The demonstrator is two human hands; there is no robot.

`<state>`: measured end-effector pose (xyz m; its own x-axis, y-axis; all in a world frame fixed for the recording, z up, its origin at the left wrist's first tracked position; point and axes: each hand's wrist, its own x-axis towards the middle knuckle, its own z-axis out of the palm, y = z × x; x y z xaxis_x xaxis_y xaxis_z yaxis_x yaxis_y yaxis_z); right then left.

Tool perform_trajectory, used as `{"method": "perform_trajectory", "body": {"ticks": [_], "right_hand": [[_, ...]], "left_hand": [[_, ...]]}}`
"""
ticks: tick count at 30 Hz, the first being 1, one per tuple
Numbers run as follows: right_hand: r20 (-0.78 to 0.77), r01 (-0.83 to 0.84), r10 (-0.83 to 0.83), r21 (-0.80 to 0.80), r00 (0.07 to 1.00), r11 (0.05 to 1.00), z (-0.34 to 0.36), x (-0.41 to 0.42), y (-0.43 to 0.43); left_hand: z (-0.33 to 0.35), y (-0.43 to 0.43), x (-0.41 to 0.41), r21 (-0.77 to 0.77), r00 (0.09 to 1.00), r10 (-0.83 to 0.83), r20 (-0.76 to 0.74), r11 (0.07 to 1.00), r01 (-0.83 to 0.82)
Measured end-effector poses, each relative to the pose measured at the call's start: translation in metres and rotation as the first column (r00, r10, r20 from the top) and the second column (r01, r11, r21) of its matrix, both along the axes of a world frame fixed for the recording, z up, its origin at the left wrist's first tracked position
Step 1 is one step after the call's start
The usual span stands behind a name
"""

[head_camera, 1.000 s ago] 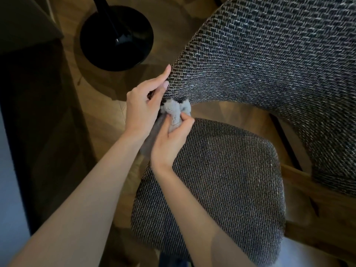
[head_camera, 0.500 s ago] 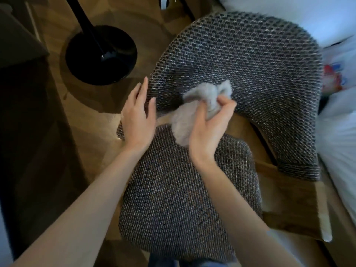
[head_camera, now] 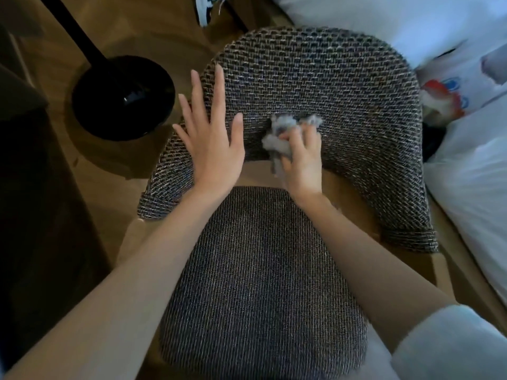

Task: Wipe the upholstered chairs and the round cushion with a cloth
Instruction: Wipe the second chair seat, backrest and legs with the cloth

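Two hands are set on the curved dark woven chair backrest (head_camera: pixel 329 86): left hand (head_camera: pixel 211 149) flat, fingers straight; right hand (head_camera: pixel 301 163) clenched round a crumpled grey cloth (head_camera: pixel 279 133). Patches may be missed, the blurred cloth seemingly wadded small.

You have no readable text, number or brand anywhere in your view. The nearest thing to a sign is the red and blue print on the white bag (head_camera: pixel 455 94) at your right, which is too blurred to read. The dark markings on the sneaker (head_camera: pixel 207 10) at the top edge cannot be made out either.
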<state>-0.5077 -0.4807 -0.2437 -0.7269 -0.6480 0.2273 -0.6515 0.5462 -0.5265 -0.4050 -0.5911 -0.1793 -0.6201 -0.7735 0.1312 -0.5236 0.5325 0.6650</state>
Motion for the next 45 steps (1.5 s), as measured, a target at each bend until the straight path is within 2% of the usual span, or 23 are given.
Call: {"method": "perform_trajectory", "body": {"ticks": [1, 2, 3, 4, 7, 9, 10, 12, 13, 14, 16, 19, 22, 24, 26, 28, 30, 34, 36, 39, 41, 45], "right_hand": [[0.128, -0.03, 0.015, 0.112, 0.992, 0.993, -0.012, 0.003, 0.013], [0.256, -0.033, -0.008, 0.156, 0.967, 0.987, -0.018, 0.006, 0.025], [0.341, -0.01, -0.038, 0.137, 0.939, 0.991, -0.019, 0.008, 0.035], [0.359, 0.041, -0.065, 0.074, 0.931, 0.996, -0.017, 0.01, 0.043], [0.241, 0.142, -0.11, -0.118, 0.964, 0.983, 0.013, 0.015, 0.057], [0.235, 0.142, -0.091, -0.211, 0.968, 0.967, 0.04, 0.013, 0.062], [0.243, 0.13, -0.072, -0.232, 0.967, 0.964, 0.054, 0.011, 0.064], [0.302, 0.083, 0.0, -0.261, 0.953, 0.962, 0.083, 0.006, 0.069], [0.316, 0.049, 0.044, -0.279, 0.948, 0.959, 0.096, 0.003, 0.071], [0.302, 0.013, 0.079, -0.293, 0.95, 0.956, 0.108, -0.001, 0.073], [0.219, -0.061, 0.142, -0.341, 0.965, 0.938, 0.13, -0.011, 0.074], [0.153, -0.092, 0.169, -0.414, 0.974, 0.906, 0.146, -0.035, 0.076], [0.133, -0.008, 0.044, -0.261, 0.99, 0.965, 0.14, -0.057, 0.074], [0.078, 0.037, -0.025, -0.155, 0.997, 0.987, 0.126, -0.067, 0.075], [0.053, 0.026, -0.019, -0.129, 0.998, 0.991, 0.116, -0.079, 0.082], [0.123, -0.024, 0.043, -0.154, 0.991, 0.988, 0.107, -0.092, 0.093], [0.187, -0.074, 0.102, -0.152, 0.977, 0.986, 0.097, -0.101, 0.102], [0.107, -0.084, 0.098, -0.13, 0.989, 0.988, 0.078, -0.104, 0.107], [0.068, -0.046, 0.058, -0.16, 0.996, 0.986, 0.071, -0.102, 0.11], [0.062, 0.009, 0.002, -0.174, 0.998, 0.985, 0.061, -0.1, 0.114], [0.021, 0.048, -0.045, -0.165, 0.999, 0.985, 0.056, -0.1, 0.113], [-0.007, 0.058, -0.06, -0.157, 0.998, 0.986, 0.05, -0.101, 0.114]], "left_hand": [[-0.002, 0.001, 0.001, -0.017, 1.0, -0.004, 0.013, 1.0, 0.005], [-0.003, 0.003, 0.001, -0.036, 1.0, -0.015, 0.026, 0.999, 0.016], [-0.005, 0.005, 0.002, -0.06, 0.999, -0.035, 0.037, 0.998, 0.037], [-0.006, 0.009, 0.003, -0.086, 0.997, -0.07, 0.039, 0.994, 0.073], [-0.012, 0.031, 0.01, -0.089, 0.974, -0.228, -0.011, 0.97, 0.226], [-0.012, 0.052, 0.01, 0.064, 0.956, -0.28, -0.081, 0.956, 0.286], [-0.009, 0.064, 0.007, 0.205, 0.948, -0.283, -0.148, 0.929, 0.309], [0.006, 0.084, -0.006, 0.524, 0.916, -0.199, -0.348, 0.769, 0.366], [0.015, 0.092, -0.015, 0.614, 0.889, -0.122, -0.441, 0.682, 0.398], [0.024, 0.097, -0.024, 0.647, 0.865, -0.047, -0.499, 0.644, 0.408], [0.043, 0.101, -0.041, 0.623, 0.83, 0.046, -0.556, 0.684, 0.38], [0.06, 0.101, -0.065, 0.414, 0.793, 0.0, -0.61, 0.852, 0.319], [0.054, 0.104, -0.087, 0.192, 0.845, -0.108, -0.524, 0.951, 0.241], [0.042, 0.106, -0.096, 0.084, 0.888, -0.126, -0.442, 0.98, 0.181], [0.028, 0.105, -0.102, -0.065, 0.909, -0.166, -0.383, 0.986, 0.153], [0.014, 0.103, -0.107, -0.207, 0.907, -0.226, -0.356, 0.965, 0.16], [0.001, 0.102, -0.111, -0.264, 0.899, -0.251, -0.36, 0.951, 0.16], [-0.023, 0.108, -0.12, -0.198, 0.877, -0.189, -0.443, 0.974, 0.11], [-0.037, 0.117, -0.121, -0.08, 0.874, -0.099, -0.476, 0.994, 0.069], [-0.058, 0.141, -0.115, 0.191, 0.899, 0.086, -0.43, 0.982, -0.003], [-0.068, 0.153, -0.114, 0.318, 0.906, 0.183, -0.383, 0.946, -0.057], [-0.071, 0.16, -0.117, 0.387, 0.901, 0.265, -0.344, 0.914, -0.121]]}}
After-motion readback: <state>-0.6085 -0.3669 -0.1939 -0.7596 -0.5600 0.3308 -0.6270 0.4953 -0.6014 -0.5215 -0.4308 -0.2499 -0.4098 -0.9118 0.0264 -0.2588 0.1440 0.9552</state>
